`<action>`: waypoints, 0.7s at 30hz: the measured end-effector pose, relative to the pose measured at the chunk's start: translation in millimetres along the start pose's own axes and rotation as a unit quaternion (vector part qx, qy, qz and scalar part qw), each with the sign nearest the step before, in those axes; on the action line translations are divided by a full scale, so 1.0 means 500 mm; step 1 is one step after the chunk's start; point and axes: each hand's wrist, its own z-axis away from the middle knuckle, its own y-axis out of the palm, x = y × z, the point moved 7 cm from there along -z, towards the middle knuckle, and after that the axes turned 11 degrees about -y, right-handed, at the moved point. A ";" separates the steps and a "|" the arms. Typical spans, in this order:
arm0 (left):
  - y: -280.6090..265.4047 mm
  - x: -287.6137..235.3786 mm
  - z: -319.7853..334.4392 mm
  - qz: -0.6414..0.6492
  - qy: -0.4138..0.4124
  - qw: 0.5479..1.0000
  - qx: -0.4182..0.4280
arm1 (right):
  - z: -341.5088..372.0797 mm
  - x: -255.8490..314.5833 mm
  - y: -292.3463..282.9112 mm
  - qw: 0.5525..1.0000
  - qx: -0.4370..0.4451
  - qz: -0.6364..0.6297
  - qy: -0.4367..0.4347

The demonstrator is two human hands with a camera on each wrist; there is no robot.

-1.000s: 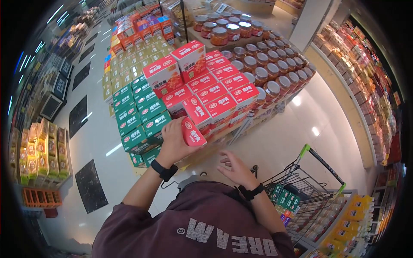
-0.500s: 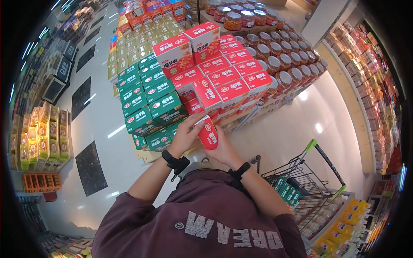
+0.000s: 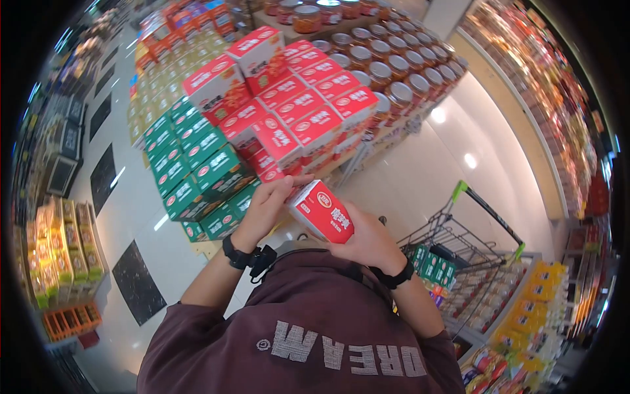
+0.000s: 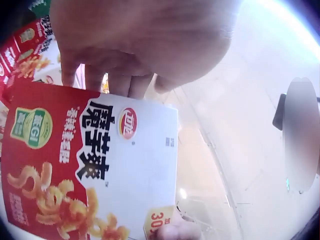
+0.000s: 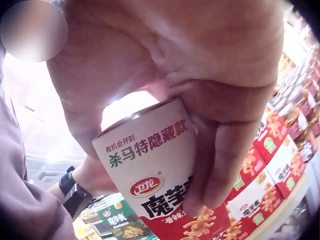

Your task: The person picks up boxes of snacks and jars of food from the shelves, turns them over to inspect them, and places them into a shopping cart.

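Observation:
A small red and white snack box (image 3: 323, 213) with black Chinese lettering is held in front of my body. My right hand (image 3: 371, 241) grips it from the right, with thumb and fingers on opposite sides in the right wrist view. My left hand (image 3: 261, 209) is at the box's other end, its fingers extended along the edge. In the left wrist view those fingers go behind the printed face of the box (image 4: 142, 145), so their tips are hidden. Matching red boxes (image 3: 315, 125) are stacked just beyond my hands, beside a pile of green boxes (image 3: 197, 154).
Glass jars (image 3: 400, 92) with silver lids stand in rows right of the stack. Gold boxes (image 3: 174, 79) lie behind the green ones. A shopping cart (image 3: 453, 226) holding several green boxes is at my right. Shelves (image 3: 525, 118) line the far right aisle.
My left hand took the box from the stack's front edge and brought it toward my body. The right hand came in and now grips it, and the box has turned.

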 end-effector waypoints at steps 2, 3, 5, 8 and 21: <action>0.057 -0.055 -0.002 -0.061 0.060 0.994 0.073 | 0.035 0.028 -0.038 0.999 -0.006 0.031 -0.005; 0.088 -0.058 -0.012 -0.056 0.075 0.990 0.102 | 0.053 0.035 -0.060 0.999 -0.022 0.035 0.003; 0.146 -0.063 -0.033 -0.088 0.048 0.981 0.164 | 0.097 0.043 -0.090 0.996 -0.021 0.087 0.020; 0.233 -0.041 -0.059 -0.074 -0.040 0.964 0.253 | 0.160 0.033 -0.143 0.993 -0.079 0.071 0.046; 0.554 -0.019 -0.097 0.163 -0.261 0.869 0.386 | 0.472 -0.095 -0.254 0.773 -0.554 -0.305 0.053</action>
